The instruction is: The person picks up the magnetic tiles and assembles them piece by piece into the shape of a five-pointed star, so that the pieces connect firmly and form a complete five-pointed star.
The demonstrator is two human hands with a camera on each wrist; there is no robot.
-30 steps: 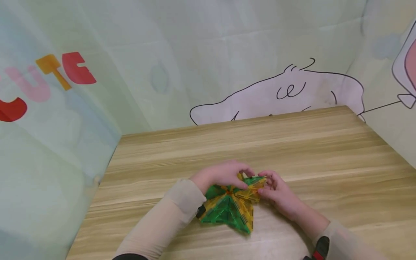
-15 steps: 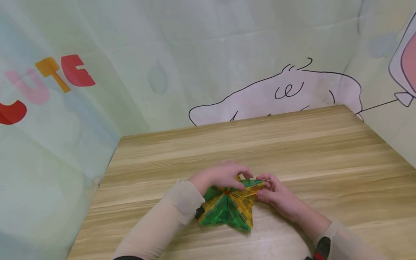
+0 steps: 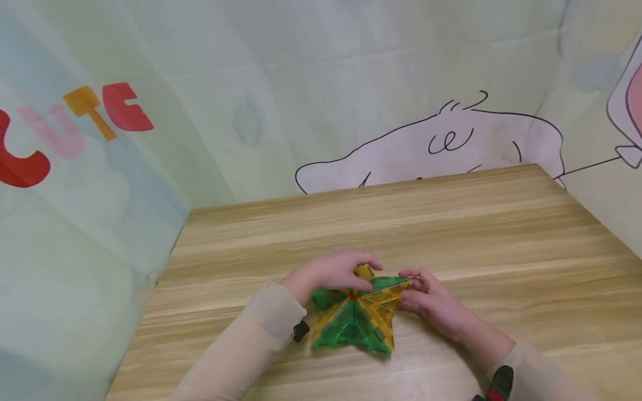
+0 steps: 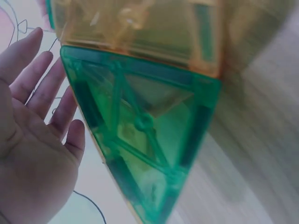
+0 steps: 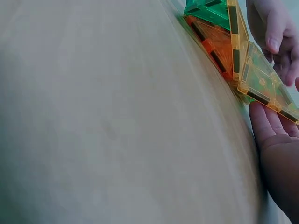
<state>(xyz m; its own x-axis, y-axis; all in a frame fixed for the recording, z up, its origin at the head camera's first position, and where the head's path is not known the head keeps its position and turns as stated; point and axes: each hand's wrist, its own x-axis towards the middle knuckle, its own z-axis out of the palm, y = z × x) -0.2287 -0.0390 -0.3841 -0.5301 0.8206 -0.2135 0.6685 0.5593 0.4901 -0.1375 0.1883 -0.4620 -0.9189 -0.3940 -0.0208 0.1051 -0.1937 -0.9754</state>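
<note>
A star-shaped build of see-through green and yellow magnetic tiles (image 3: 351, 328) sits on the wooden table, its points rising to a middle peak. My left hand (image 3: 338, 271) reaches over its back left side, fingers loosely spread. In the left wrist view that hand (image 4: 42, 121) shows its palm and relaxed fingers beside a green triangular tile (image 4: 145, 121). At the star's right point my right hand (image 3: 433, 303) has the tip between thumb and fingers. The right wrist view shows its fingertips (image 5: 264, 121) against the lower edge of a yellow tile (image 5: 266, 84). An orange tile (image 5: 215, 44) lies nearby.
The wood-grain table (image 3: 241, 239) stretches to a back edge against a printed cloth backdrop (image 3: 200, 83). A second cloth side closes in on the left, with large coloured letters (image 3: 75, 120). Black straps show on both wrists.
My left hand has drawn back leftward over the star, showing more of the yellow tile at the back. My right hand stays at the right point, with little movement.
</note>
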